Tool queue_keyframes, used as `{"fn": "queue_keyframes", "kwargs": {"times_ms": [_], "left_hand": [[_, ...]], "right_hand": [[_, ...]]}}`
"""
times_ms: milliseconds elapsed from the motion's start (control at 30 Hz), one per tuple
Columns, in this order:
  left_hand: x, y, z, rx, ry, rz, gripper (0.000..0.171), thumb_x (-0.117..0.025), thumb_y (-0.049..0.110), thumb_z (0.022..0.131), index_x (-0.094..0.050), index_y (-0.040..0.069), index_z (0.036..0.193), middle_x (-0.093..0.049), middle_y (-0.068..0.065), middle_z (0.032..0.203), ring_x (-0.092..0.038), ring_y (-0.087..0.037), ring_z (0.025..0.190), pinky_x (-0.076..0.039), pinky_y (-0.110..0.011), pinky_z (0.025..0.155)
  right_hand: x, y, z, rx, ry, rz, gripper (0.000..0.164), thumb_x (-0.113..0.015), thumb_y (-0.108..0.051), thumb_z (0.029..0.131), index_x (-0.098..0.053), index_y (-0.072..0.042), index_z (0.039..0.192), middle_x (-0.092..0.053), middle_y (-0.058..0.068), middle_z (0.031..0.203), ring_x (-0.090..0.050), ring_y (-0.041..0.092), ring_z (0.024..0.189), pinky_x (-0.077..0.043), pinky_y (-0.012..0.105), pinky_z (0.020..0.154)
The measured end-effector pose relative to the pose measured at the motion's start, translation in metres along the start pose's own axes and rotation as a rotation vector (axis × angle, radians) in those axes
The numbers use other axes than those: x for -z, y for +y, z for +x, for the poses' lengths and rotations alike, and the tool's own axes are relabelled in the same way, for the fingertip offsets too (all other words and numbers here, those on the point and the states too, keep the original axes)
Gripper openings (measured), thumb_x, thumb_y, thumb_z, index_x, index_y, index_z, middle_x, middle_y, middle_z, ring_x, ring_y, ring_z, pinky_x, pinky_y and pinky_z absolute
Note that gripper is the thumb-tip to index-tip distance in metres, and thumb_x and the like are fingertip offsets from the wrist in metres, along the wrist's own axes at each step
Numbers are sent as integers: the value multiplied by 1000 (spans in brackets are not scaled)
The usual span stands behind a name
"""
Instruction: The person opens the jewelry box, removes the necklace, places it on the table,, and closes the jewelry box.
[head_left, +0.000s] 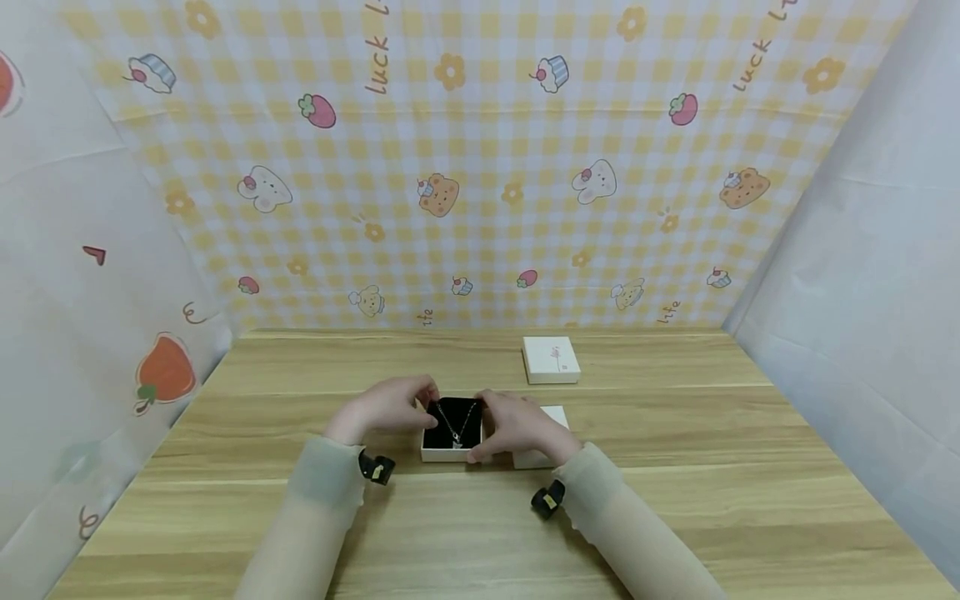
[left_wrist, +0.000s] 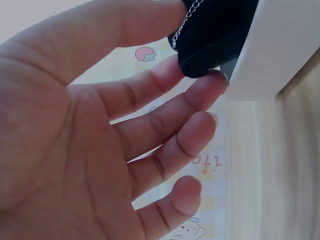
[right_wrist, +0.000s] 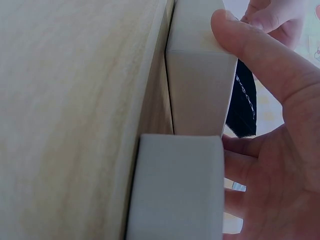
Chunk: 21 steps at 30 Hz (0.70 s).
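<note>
Both hands on the open white box (head_left: 442,456), mid-table, the necklace (head_left: 456,437) laid in a V on its black pad (head_left: 456,414)

We see the left hand (head_left: 386,406) pinching the pad's corner between thumb and fingertips, the other fingers loosely spread; the right hand (head_left: 521,427), half-open, grips the box's side, probably to steady it, though its far fingertips are hidden from us, while a printed white box (head_left: 551,358) sits behind, on pale wood-grain table (head_left: 675,500), yellow-checked cloth (head_left: 487,142) beyond
</note>
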<state>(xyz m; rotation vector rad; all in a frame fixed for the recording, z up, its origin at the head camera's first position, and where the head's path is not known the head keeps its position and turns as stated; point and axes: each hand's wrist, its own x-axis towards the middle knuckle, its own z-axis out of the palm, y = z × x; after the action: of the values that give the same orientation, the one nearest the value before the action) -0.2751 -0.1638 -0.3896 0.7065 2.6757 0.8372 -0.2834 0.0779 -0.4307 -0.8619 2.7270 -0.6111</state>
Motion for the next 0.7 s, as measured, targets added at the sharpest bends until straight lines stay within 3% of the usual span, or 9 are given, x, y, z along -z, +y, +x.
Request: {"fn": "queue_keyframes", "kwargs": {"times_ms": [133, 433, 700], "left_hand": [[-1, -3, 2, 59, 20, -62, 31, -74, 19, 83, -59, 11, 108, -63, -4, 102, -58, -20, 90, -47, -42, 80], [-3, -9, 6, 105, 41, -185, 47, -77, 16, 80, -53, 1, 118, -62, -2, 87, -56, -16, 79, -45, -37, 76], [-2, -13, 7, 109, 37, -176, 29, -78, 18, 80, -63, 4, 100, -64, -2, 89, -58, -17, 82, -48, -39, 79]], "right_hand": [[0, -1, 1, 4, -1, -3, 95, -79, -56, 71, -41, -7, 143, -55, 9, 135, -50, 27, 122, -35, 56, 100], [0, 0, 1, 7, 0, -14, 95, -79, -57, 71, -41, -7, 143, -56, 8, 133, -51, 27, 121, -35, 56, 99], [-1, 1, 1, 0, -3, -15, 96, -79, -56, 71, -41, -7, 143, -55, 8, 134, -50, 27, 122, -35, 55, 100]]}}
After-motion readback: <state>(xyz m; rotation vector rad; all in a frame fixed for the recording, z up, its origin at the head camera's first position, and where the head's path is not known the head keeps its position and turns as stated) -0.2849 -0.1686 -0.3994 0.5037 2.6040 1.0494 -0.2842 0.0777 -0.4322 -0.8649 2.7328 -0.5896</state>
